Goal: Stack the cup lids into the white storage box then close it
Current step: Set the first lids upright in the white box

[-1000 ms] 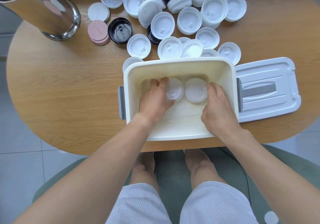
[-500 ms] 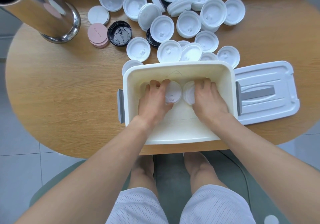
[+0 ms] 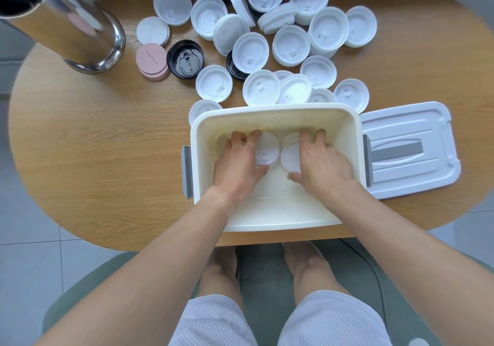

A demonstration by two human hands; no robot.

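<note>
Both hands now down in the box point(image 3: 275, 212), left hand point(image 3: 238, 158) gripping one lid stack point(image 3: 267, 150), right hand point(image 3: 324, 161) newly clamped on the second point(image 3: 290, 153) (most lids point(image 3: 291, 45) wait on worktop point(image 3: 107, 145)), stacking barely begun.

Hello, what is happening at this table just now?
A seated person is packing lids into an open white plastic storage box. The left hand and right hand are both inside it, each resting on a white round cup lid: one on the left, another beside it. Many white lids lie loose on the oval wooden table. The box's flat white cover lies off, to the right.
</note>
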